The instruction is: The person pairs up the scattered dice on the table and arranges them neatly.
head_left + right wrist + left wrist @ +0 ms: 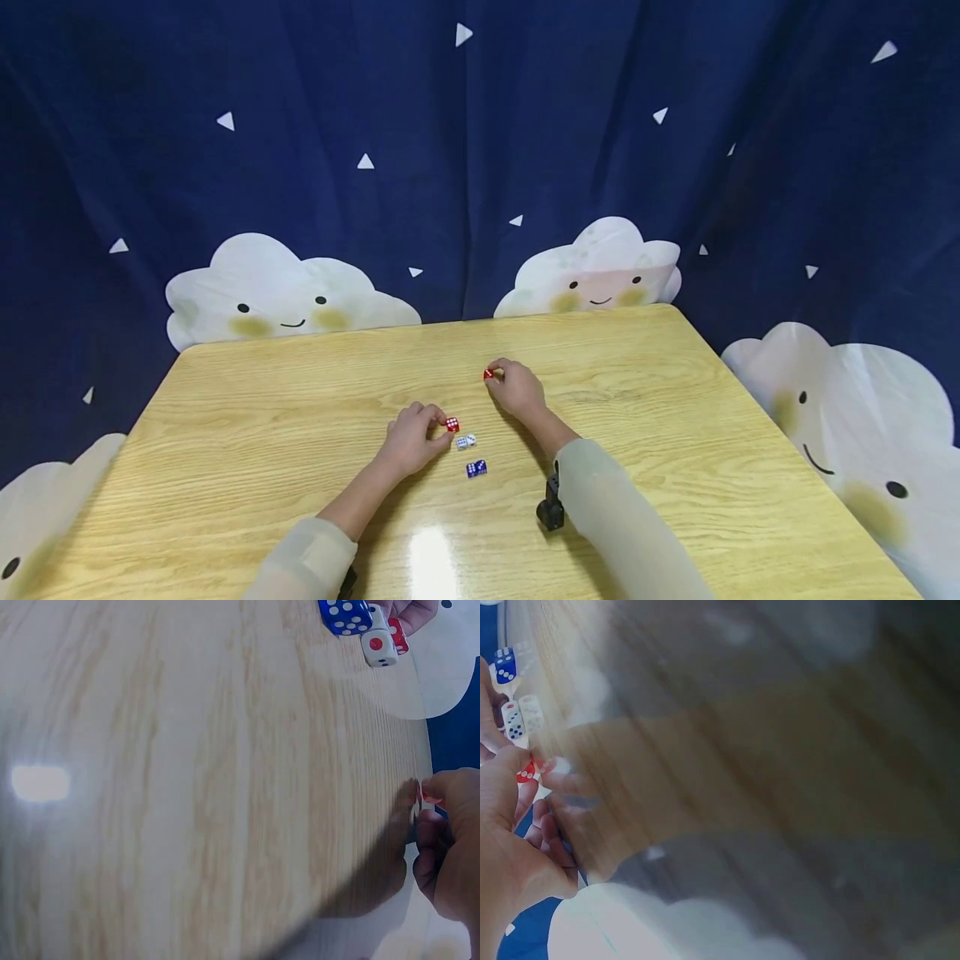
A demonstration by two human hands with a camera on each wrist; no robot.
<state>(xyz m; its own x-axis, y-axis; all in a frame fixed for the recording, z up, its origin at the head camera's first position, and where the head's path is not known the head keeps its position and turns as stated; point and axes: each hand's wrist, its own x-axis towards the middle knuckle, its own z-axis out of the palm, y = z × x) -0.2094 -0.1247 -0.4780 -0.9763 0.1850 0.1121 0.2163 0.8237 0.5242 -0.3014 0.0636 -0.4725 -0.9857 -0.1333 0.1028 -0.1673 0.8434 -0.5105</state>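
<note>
My left hand point(411, 439) pinches a red die point(452, 424) between thumb and fingers at the middle of the table. Farther back and to the right, my right hand point(517, 388) pinches a second red die point(488, 374) by its fingertips. Two white dice point(466, 442) sit side by side just in front of the left hand's die. Nearer to me lies a pair of blue dice point(476, 468), also side by side. In the right wrist view, a blue die point(346, 615) and a white die point(379, 648) appear near the top edge; the right hand partly hides its red die point(433, 799).
The wooden table point(285, 417) ends at a dark blue curtain point(465, 150) with white clouds and triangles. A black wrist camera point(551, 504) hangs by the right sleeve point(615, 500). Light glares off the tabletop near the front.
</note>
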